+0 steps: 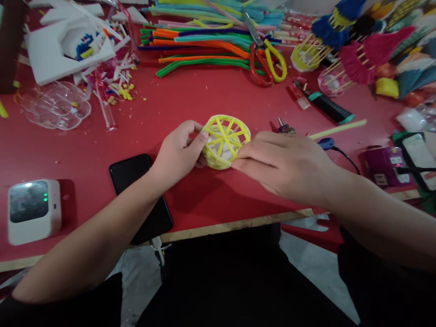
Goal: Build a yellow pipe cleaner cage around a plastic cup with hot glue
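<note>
Between my two hands, above the red table, is a small round yellow pipe-cleaner basket [225, 141]. Yellow strips cross its top like wheel spokes, and something white shows through the gaps. My left hand [182, 147] grips its left side, with the thumb on the rim and the fingers partly hidden behind. My right hand [282, 163] pinches the rim at the lower right; its fingertips press together there. Under my left forearm lies a black phone [131, 170].
Pipe cleaners [204, 43] in several colours line the back, with scissors [265, 54] on them. White foam pieces [68, 50] and a clear tray [54, 106] sit back left. A white device [34, 211] stands front left. A cutter [332, 107] and pink craft figures [361, 56] are at right.
</note>
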The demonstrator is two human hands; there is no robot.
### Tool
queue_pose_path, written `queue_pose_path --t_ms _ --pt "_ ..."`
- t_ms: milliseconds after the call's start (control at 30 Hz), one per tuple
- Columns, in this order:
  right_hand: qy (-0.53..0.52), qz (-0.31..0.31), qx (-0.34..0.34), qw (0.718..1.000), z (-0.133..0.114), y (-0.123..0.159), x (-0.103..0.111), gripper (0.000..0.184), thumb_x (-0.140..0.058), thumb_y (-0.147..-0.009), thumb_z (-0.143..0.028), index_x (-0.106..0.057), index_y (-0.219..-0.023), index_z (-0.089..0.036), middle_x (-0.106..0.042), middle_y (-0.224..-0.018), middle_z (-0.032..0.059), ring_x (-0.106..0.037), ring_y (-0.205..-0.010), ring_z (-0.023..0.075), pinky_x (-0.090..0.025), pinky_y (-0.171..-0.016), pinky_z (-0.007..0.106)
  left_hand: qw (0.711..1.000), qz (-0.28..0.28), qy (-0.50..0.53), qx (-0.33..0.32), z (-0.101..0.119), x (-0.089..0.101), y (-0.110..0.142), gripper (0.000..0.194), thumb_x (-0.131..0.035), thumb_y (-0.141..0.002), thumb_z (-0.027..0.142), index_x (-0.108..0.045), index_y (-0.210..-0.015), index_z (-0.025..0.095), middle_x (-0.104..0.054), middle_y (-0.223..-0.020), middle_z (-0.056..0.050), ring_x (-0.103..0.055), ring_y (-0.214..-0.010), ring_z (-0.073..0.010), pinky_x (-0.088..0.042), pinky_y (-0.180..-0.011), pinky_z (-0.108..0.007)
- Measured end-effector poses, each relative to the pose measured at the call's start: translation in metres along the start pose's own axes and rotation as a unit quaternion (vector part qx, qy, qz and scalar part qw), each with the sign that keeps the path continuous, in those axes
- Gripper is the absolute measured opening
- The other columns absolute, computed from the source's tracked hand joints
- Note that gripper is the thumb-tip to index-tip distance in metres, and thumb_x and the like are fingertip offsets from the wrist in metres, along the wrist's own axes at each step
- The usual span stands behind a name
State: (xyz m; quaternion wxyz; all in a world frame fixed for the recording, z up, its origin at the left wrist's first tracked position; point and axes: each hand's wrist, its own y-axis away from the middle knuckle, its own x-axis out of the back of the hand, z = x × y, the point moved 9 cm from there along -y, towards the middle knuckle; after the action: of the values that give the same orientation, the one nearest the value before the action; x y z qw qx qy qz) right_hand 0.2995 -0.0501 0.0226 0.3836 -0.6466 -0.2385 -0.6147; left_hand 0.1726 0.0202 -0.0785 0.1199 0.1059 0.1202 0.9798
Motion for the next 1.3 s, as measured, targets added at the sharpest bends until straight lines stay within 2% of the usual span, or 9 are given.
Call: queue_pose_path --t_ms 400,533,633,700,800,900,1033,1167,1300 --pt "-0.025 0.031 -0.029 0.999 0.013 0.002 0.0 0.027 -0.054 -0.104 -0.019 -0.064 -0.079 -0.023 -0.072 -0.088 0.0015 -0.059 -0.087 0.0186 -0.042 -0.085 0.036 1.0 -0.007 -0.013 -0.022 -0.003 0.0 0.001 0.006 -0.056 -0.1 0.027 -0.06 -0.097 0.023 -0.066 -0.062 0.005 -0.063 -0.047 -0.0131 -0.053 -0.046 -0.021" --pt "-0.046 0.021 -0.053 0.997 0.018 0.0 -0.002 0.026 -0.054 -0.104 -0.022 -0.063 -0.08 -0.024 -0.071 -0.088 0.0009 -0.059 -0.089 0.0191 -0.041 -0.086 0.036 0.985 0.057 -0.113 -0.119 0.014 0.014 0.008 0.015 -0.066 -0.097 0.037 -0.062 -0.102 0.023 -0.067 -0.072 0.002 -0.063 -0.057 -0.0133 -0.051 -0.053 -0.024" --pt "-0.058 0.023 -0.059 0.996 0.021 0.0 -0.003 0.025 -0.053 -0.105 -0.022 -0.065 -0.082 -0.023 -0.071 -0.088 0.0016 -0.06 -0.089 0.0195 -0.041 -0.086 0.037 0.921 0.157 -0.24 -0.263 0.042 0.028 0.026 0.024 -0.074 -0.094 0.041 -0.065 -0.108 0.024 -0.068 -0.088 -0.003 -0.064 -0.074 -0.0155 -0.053 -0.063 -0.027" --pt "-0.065 0.023 -0.065 0.995 0.022 0.0 -0.004 0.024 -0.053 -0.105 -0.022 -0.066 -0.085 -0.023 -0.072 -0.089 0.0021 -0.06 -0.089 0.0197 -0.041 -0.086 0.037 0.871 0.165 -0.294 -0.357 0.058 0.024 0.038 0.022 -0.071 -0.096 0.039 -0.066 -0.111 0.023 -0.068 -0.1 -0.008 -0.065 -0.088 -0.0189 -0.055 -0.072 -0.031" --pt "-0.078 0.017 -0.077 0.994 0.025 0.0 -0.006 0.022 -0.054 -0.104 -0.022 -0.066 -0.086 -0.023 -0.071 -0.09 0.0024 -0.06 -0.09 0.0202 -0.041 -0.087 0.037 0.787 0.059 -0.336 -0.513 0.072 -0.002 0.058 0.019 -0.068 -0.098 0.04 -0.066 -0.109 0.024 -0.07 -0.111 -0.009 -0.067 -0.099 -0.0224 -0.057 -0.086 -0.038" --pt "-0.085 0.021 -0.085 0.992 0.027 0.0 -0.006 0.022 -0.054 -0.104 -0.022 -0.066 -0.086 -0.023 -0.07 -0.09 0.0025 -0.06 -0.09 0.0207 -0.042 -0.087 0.037 0.732 -0.037 -0.36 -0.577 0.07 -0.021 0.068 0.023 -0.073 -0.095 0.047 -0.066 -0.102 0.026 -0.073 -0.104 -0.005 -0.068 -0.094 -0.0236 -0.056 -0.086 -0.041" --pt "-0.092 0.034 -0.108 0.989 0.031 0.003 -0.006 0.021 -0.055 -0.104 -0.023 -0.068 -0.087 -0.023 -0.07 -0.091 0.0029 -0.059 -0.088 0.0194 -0.043 -0.085 0.036 0.749 -0.033 -0.367 -0.55 0.067 -0.021 0.061 0.016 -0.072 -0.096 0.04 -0.068 -0.102 0.026 -0.073 -0.098 -0.004 -0.069 -0.094 -0.0239 -0.056 -0.086 -0.041" --pt "-0.065 0.043 -0.057 0.995 0.026 0.005 -0.005 0.028 -0.05 -0.106 -0.021 -0.073 -0.089 -0.023 -0.07 -0.095 0.0029 -0.058 -0.091 0.0184 -0.041 -0.081 0.035 0.755 -0.005 -0.379 -0.536 0.066 -0.016 0.058 0.006 -0.066 -0.099 0.032 -0.069 -0.097 0.028 -0.075 -0.101 -0.004 -0.068 -0.093 -0.0227 -0.056 -0.086 -0.041" --pt "-0.044 0.053 -0.014 0.998 0.023 0.006 -0.004 0.03 -0.049 -0.105 -0.016 -0.076 -0.096 -0.024 -0.07 -0.099 0.0033 -0.057 -0.092 0.0186 -0.041 -0.082 0.036 0.757 0.006 -0.379 -0.533 0.065 -0.014 0.056 0.009 -0.063 -0.1 0.027 -0.072 -0.097 0.028 -0.076 -0.1 -0.004 -0.066 -0.092 -0.0225 -0.056 -0.084 -0.039"
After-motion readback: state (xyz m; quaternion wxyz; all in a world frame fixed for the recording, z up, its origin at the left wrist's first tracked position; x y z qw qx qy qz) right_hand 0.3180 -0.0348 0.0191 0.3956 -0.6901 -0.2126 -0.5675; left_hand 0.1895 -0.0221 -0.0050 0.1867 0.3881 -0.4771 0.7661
